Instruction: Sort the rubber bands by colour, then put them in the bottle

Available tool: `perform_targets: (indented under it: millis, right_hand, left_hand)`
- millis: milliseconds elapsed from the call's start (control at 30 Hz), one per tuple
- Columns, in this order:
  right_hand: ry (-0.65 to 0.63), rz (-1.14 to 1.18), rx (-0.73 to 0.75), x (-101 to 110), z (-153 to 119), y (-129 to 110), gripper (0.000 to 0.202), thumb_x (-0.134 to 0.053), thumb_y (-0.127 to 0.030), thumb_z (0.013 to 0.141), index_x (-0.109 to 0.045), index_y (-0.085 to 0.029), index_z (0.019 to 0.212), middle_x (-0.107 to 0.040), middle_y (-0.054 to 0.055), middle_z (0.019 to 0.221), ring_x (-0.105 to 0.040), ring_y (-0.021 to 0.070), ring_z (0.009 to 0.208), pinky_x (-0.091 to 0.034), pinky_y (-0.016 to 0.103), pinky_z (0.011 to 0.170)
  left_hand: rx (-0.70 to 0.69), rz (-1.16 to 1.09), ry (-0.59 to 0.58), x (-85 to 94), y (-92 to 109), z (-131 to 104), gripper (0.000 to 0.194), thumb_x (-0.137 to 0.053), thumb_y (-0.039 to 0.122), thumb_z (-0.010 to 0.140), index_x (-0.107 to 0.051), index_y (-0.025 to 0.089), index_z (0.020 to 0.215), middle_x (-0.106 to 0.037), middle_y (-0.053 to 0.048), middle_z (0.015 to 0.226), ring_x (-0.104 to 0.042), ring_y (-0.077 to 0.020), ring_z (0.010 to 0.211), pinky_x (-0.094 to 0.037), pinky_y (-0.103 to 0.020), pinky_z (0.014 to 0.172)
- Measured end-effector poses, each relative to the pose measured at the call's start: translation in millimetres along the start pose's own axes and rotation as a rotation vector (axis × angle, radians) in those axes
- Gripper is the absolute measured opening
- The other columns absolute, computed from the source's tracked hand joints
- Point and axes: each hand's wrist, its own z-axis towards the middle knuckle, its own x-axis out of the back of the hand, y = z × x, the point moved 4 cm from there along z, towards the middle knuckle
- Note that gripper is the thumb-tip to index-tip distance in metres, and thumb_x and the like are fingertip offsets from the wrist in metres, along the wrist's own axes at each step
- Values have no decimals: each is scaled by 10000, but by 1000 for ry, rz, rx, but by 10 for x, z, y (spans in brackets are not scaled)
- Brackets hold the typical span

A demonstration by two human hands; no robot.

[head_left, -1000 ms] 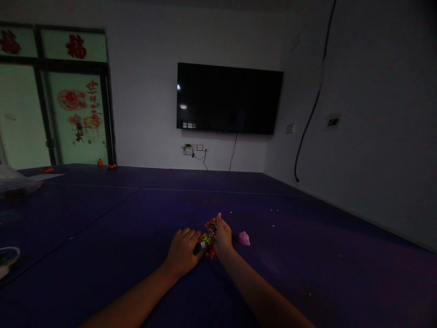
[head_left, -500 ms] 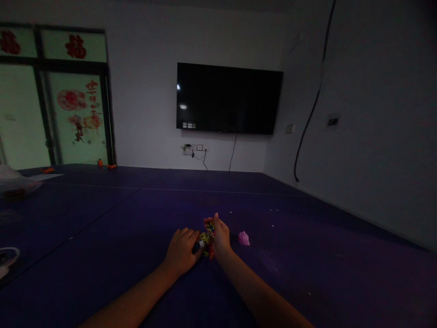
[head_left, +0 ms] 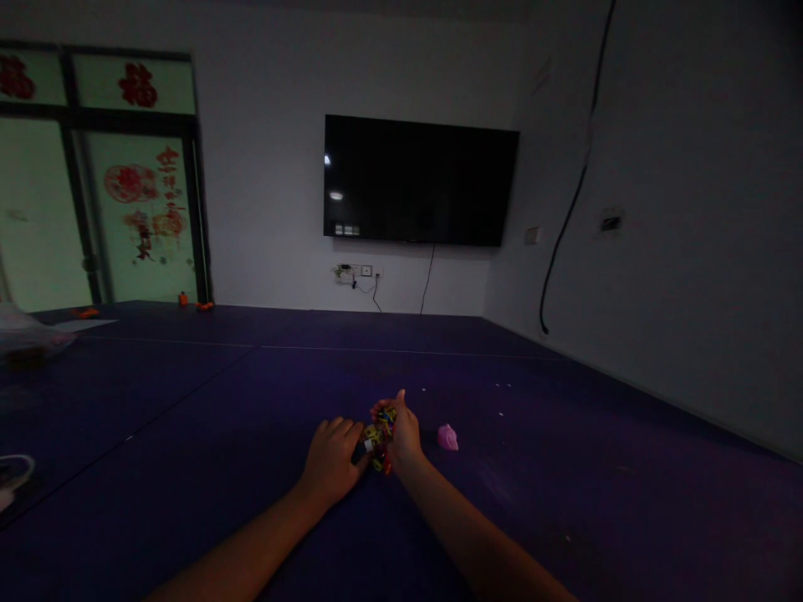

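At the front middle of the dark purple surface point(head_left: 282, 393), my left hand point(head_left: 331, 458) is wrapped round a small dark object with a white patch point(head_left: 362, 451); its kind is hard to make out. My right hand point(head_left: 405, 435) curves round a bunch of small yellow, red and blue pieces point(head_left: 384, 425), thumb pointing up. More of these pieces lie between the two hands, close against the dark object. To the right of my right hand, apart from it, a pink crumpled-looking object point(head_left: 447, 436) rests on the surface.
A clear plastic bag point(head_left: 28, 334) lies at the left, with a white-rimmed item point(head_left: 16, 477) nearer me. Orange things point(head_left: 204, 306) sit by the glass door point(head_left: 141, 209). A black television point(head_left: 420, 182) hangs on the far wall; a cable point(head_left: 568, 217) runs down the right wall.
My right hand has turned slightly, and more of the coloured pieces show in its palm. My left hand has shifted barely to the left. The pink object has stayed put.
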Motion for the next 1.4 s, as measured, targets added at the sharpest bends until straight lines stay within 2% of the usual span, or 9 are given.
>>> perform_targets:
  millis: [200, 267, 367, 433, 533, 833, 1133, 1400]
  right_hand:
    - [-39, -2, -65, 15, 60, 75, 510, -473, -655, 746, -611, -179, 623, -619, 42, 578, -596, 161, 587, -462, 270, 582]
    - [-51, -2, -69, 19, 75, 104, 440, -513, -595, 740, -620, -180, 639, -630, 43, 605, -606, 169, 619, -467, 274, 599]
    - [-69, 4, -60, 9, 67, 120, 253, -597, -434, 690, -641, -187, 722, -649, 29, 636, -612, 169, 638, -468, 272, 600]
    - [-92, 5, -54, -9, 44, 109, 204, -609, -328, 650, -651, -195, 800, -666, 23, 666, -617, 170, 650, -467, 269, 591]
    - [-130, 16, -69, -42, 5, 84, 275, -580, -232, 601, -654, -195, 864, -685, 31, 713, -624, 173, 667, -471, 271, 586]
    - [-121, 83, -149, -69, 15, 76, 359, -533, -71, 535, -667, -193, 845, -699, 48, 790, -641, 180, 772, -484, 273, 654]
    - [-338, 72, -259, -31, 34, 91, 491, -560, 45, 496, -660, -175, 924, -684, 60, 911, -634, 180, 866, -473, 290, 735]
    - [-392, 29, -348, -19, 31, 139, 455, -572, 57, 492, -667, -147, 887, -698, 78, 872, -649, 184, 807, -483, 287, 701]
  left_hand:
    - [43, 11, -15, 17, -15, 16, 246, -554, 352, 784, -604, 186, 958, -656, -78, 948, -556, -257, 924, -378, -381, 792]
    - [56, 12, -6, 13, -28, 18, 244, -560, 346, 779, -606, 192, 962, -658, -75, 956, -557, -259, 931, -375, -382, 799]
    - [69, 2, 11, -3, -58, 14, 250, -557, 344, 782, -605, 200, 981, -659, -69, 966, -559, -258, 938, -373, -381, 801]
    - [80, -4, 18, -13, -81, 12, 242, -551, 341, 786, -609, 202, 976, -658, -66, 970, -560, -258, 942, -371, -382, 800]
    - [102, -3, 19, -15, -106, 15, 226, -544, 343, 789, -621, 204, 951, -661, -65, 964, -560, -256, 946, -369, -379, 803]
    - [99, -24, 36, 22, -104, 26, 232, -560, 328, 779, -634, 197, 955, -668, -61, 942, -571, -249, 913, -373, -368, 764]
    - [29, -68, 153, 24, -118, 4, 258, -582, 292, 751, -633, 204, 988, -668, -54, 884, -568, -232, 877, -390, -352, 737]
    - [-45, -95, 178, 62, -80, -19, 261, -572, 234, 743, -640, 198, 992, -667, -59, 887, -566, -228, 864, -402, -357, 744]
